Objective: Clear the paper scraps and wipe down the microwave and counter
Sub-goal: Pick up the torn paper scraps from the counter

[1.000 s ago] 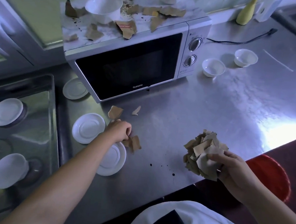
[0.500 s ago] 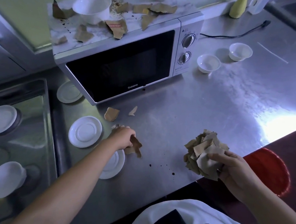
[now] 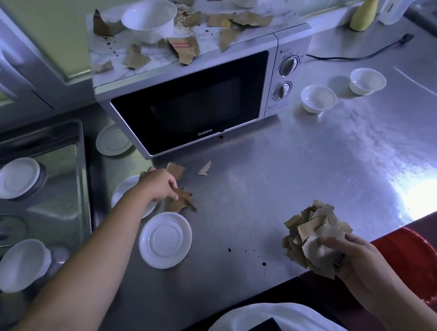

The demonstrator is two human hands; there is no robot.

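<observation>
Pinching now: left hand [image 3: 158,185] curls its fingertips onto torn brown scraps [image 3: 182,201] on the counter [image 3: 314,157], just in front of the microwave [image 3: 190,100], whose door reads "Galanz". Dial markings are too small to read. Right hand [image 3: 356,263] clutches a fat wad of scraps [image 3: 310,236], well out front-right of the microwave. Loose scraps [image 3: 185,49] litter the microwave's top.

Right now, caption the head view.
Left hand pinches paper scraps on the counter; right hand holds a scrap wad; microwave top littered.
</observation>
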